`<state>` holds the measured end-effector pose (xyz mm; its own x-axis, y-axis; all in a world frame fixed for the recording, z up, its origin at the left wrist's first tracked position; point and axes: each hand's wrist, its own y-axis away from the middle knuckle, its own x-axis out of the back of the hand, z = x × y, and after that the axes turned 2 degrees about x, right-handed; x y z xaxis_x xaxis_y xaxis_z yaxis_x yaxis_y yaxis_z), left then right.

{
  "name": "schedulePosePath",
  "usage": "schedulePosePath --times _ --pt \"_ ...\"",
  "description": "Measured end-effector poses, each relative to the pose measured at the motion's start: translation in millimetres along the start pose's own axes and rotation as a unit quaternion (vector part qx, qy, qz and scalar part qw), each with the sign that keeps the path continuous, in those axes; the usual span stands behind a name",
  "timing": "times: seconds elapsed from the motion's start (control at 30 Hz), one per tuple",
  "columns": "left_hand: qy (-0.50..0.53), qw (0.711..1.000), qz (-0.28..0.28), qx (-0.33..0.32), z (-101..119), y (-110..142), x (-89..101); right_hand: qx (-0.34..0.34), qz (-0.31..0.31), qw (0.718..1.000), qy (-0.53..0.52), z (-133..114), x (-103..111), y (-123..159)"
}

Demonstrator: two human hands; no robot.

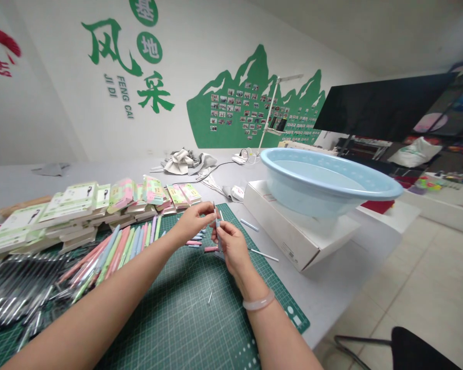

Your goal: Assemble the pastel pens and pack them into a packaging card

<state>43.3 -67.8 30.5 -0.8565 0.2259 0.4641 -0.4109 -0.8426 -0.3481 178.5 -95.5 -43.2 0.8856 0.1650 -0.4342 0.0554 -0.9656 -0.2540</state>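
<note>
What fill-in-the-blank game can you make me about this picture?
1. The right hand pinches a slim piece above a mat coloured ____.
2. A pale bracelet is on the person's ____ arm.
3. The blue basin rests on a white ____.
4. The big screen behind the basin is coloured ____.

Missing words: green; right; box; black.

Left forearm (111, 295) and right forearm (283, 336) converge forward. Left hand (196, 222) and right hand (234, 247) are adjacent, fingers (207, 208) pinched, near the far corner of the cutting mat (177, 313).

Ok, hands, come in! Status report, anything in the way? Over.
Right hand: gripping slim pen part. Left hand: at its upper end. Loose pen pieces close by on green mat.
</note>
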Motion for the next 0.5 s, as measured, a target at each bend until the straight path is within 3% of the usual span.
schedulePosePath --times 0.1,0.27,0.4,0.5 --pt "0.022 1.000 -0.015 0.003 -3.6 0.8 3.4 -0.009 -0.010 1.000 -0.020 -1.7 -2.5 0.8" --pt "0.014 0.999 0.028 -0.010 -5.6 2.5 2.2 -0.013 -0.020 0.999 -0.040 -4.0 -5.9 2.1" --pt "0.077 0.997 0.003 0.010 -7.5 4.7 0.1 -0.020 -0.015 0.999 -0.043 -4.1 -7.0 3.0" --pt "0.033 0.999 0.018 0.007 -7.0 5.6 2.2 -0.031 -0.022 0.999 -0.040 -3.8 -8.4 4.3"
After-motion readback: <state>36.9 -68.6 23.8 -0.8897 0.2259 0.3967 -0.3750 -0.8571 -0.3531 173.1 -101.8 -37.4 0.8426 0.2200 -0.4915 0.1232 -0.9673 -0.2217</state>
